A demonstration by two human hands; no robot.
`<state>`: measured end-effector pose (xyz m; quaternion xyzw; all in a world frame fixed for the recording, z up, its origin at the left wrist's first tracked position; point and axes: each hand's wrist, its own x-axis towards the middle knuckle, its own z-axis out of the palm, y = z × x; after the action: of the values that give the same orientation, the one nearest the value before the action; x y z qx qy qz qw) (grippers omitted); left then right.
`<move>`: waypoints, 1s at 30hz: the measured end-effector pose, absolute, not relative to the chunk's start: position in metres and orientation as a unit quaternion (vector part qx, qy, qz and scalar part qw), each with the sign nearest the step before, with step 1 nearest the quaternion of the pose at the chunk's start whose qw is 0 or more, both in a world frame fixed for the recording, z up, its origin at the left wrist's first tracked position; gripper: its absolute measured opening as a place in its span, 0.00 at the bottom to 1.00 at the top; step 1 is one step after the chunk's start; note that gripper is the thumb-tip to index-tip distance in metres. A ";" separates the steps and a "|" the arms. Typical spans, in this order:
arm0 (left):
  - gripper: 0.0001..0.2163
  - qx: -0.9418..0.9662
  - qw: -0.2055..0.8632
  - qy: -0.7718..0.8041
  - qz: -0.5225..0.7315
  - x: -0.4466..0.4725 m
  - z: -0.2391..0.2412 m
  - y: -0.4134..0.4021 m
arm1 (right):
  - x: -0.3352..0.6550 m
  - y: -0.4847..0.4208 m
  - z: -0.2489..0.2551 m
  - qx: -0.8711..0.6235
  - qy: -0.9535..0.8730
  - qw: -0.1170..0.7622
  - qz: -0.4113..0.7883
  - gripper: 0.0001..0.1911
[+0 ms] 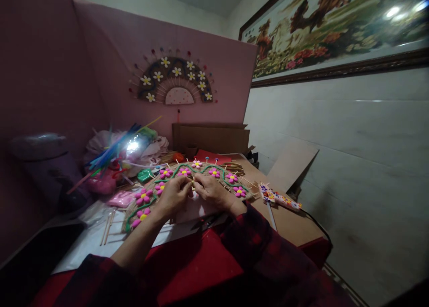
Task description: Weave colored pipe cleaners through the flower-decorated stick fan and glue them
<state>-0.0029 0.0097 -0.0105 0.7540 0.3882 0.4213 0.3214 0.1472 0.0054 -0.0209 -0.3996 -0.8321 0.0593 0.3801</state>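
Observation:
My left hand point(174, 194) and my right hand point(212, 191) meet above the middle of a fan-shaped craft piece point(222, 166). The fingertips of both are pinched together around a tiny bit of something, too small to name. Pink flowers point(143, 196) with yellow centres and a wavy green cord decorate the fan's brown twine-like band. Thin sticks point(107, 226) poke out around its edge, two with blue tips at the top. Under my hands lies the fan's pale inner part point(197, 208), partly hidden by them.
Coloured pipe-cleaner-like strands point(110, 153), a green packet point(145, 176) and a pink packet point(121, 199) lie at left. At right are a floral-patterned strip point(279, 197) and a leaning board point(291, 166). Cardboard point(211, 139) stands behind; a finished-looking fan point(177, 70) hangs on the pink panel.

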 end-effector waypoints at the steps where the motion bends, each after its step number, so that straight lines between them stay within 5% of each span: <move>1: 0.09 0.743 0.347 0.383 0.426 -0.002 -0.010 0.009 | 0.148 0.006 -0.020 -0.401 -0.831 0.381 0.060 0.08; 6: 0.10 0.707 0.422 0.377 0.425 -0.003 -0.007 0.007 | 0.150 0.005 -0.018 -0.395 -0.833 0.381 0.075 0.09; 15: 0.08 0.776 0.306 0.397 0.382 -0.011 -0.009 0.009 | 0.150 -0.002 -0.015 -0.361 -0.840 0.391 0.103 0.08; 30: 0.08 0.729 0.364 0.399 0.422 -0.004 -0.011 0.003 | 0.144 0.000 -0.021 -0.385 -0.813 0.426 0.097 0.07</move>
<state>-0.0036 0.0035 -0.0109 0.7286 0.3992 0.4216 0.3635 0.1437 0.0001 -0.0215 -0.3848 -0.8130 0.0965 0.4262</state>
